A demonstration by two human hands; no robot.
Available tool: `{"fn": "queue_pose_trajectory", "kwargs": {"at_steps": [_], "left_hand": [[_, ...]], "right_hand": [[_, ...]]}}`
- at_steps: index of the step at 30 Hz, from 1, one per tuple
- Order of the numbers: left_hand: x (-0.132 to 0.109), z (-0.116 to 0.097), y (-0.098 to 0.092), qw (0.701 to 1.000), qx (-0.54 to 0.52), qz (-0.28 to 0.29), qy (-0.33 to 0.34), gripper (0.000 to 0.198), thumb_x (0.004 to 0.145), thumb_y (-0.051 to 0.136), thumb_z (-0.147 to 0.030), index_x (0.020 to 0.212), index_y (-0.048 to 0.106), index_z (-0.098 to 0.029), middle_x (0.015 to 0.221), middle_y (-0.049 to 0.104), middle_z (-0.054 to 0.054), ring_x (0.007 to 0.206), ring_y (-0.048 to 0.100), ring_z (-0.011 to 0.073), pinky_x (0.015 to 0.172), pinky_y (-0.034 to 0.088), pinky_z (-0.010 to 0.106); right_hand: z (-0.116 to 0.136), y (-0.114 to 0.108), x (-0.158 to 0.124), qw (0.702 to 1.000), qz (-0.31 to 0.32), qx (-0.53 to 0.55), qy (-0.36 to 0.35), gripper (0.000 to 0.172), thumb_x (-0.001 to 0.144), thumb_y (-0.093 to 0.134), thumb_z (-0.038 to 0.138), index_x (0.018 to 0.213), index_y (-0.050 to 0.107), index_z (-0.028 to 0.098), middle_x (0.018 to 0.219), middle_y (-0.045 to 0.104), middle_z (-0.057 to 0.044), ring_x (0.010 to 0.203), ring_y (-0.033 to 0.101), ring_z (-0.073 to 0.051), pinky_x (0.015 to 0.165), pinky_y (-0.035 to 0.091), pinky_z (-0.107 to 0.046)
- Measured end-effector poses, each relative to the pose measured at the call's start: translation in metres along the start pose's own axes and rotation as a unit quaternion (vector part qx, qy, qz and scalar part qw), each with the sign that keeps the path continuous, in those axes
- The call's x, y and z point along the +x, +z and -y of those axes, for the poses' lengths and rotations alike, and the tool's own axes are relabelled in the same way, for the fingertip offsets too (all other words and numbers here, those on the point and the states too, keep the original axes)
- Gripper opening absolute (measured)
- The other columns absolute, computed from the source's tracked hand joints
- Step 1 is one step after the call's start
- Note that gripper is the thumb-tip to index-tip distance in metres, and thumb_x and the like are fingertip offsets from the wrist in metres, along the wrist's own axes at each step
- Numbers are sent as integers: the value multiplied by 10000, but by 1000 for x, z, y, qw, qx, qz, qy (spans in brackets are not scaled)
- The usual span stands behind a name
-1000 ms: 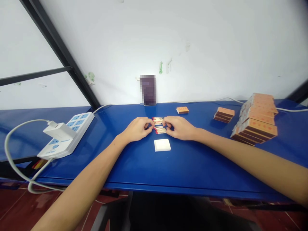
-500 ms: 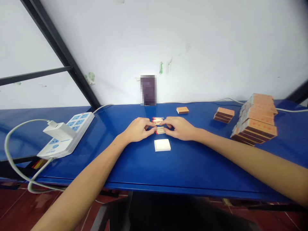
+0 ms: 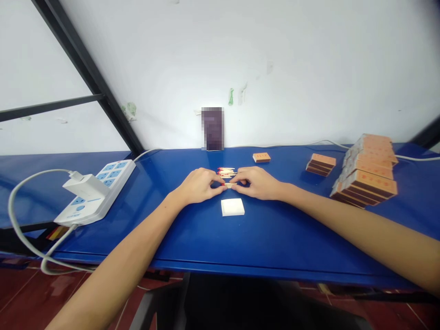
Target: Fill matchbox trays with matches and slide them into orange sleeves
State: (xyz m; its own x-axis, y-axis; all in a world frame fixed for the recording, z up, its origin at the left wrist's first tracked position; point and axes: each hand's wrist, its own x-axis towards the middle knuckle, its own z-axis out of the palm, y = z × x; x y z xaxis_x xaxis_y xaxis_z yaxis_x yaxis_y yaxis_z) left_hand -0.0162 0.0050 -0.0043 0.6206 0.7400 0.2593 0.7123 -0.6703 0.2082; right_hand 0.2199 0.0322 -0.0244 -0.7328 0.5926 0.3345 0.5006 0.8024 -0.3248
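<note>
A small bundle of matches (image 3: 229, 185) lies crosswise between my hands, red heads to the left. My left hand (image 3: 201, 185) pinches the head end between thumb and forefinger. At the other end, my right hand (image 3: 258, 184) closes thumb and forefinger on the sticks. Just behind the fingertips is a looser pile of matches (image 3: 226, 172) on the blue table (image 3: 206, 238). Nearer to me sits a white matchbox tray (image 3: 233, 207), apart from both hands.
One orange matchbox (image 3: 261, 157) lies near the wall. On the right are a short stack of matchboxes (image 3: 321, 164) and a larger stack (image 3: 369, 176). A white power strip (image 3: 98, 195) with a plugged-in adapter and cables occupies the left. A pixelated dark rectangle (image 3: 213, 128) stands against the wall.
My thumbs and forefingers have come together on the nearer matches, squeezing them into a narrower bundle. The looser pile behind and the white tray stay in place.
</note>
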Motion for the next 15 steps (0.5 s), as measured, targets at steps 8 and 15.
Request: {"fn": "queue_pose_trajectory", "kwargs": {"at_steps": [8,15], "left_hand": [[0,-3,1,1000,-21,3,-17,237,896,588,-366,906,743,-188,683,660,7,545,497,118,557,324,257],[0,-6,2,1000,-15,2,-25,226,902,558,-371,908,694,-190,565,538,-35,478,403,102,520,264,252]], "right_hand": [[2,-1,0,999,1,30,-14,248,944,564,352,926,745,184,735,596,-17,636,475,-125,613,320,-263],[4,0,0,1000,9,13,-16,229,950,549,322,924,723,176,793,659,-37,679,524,-141,625,332,-270]]}}
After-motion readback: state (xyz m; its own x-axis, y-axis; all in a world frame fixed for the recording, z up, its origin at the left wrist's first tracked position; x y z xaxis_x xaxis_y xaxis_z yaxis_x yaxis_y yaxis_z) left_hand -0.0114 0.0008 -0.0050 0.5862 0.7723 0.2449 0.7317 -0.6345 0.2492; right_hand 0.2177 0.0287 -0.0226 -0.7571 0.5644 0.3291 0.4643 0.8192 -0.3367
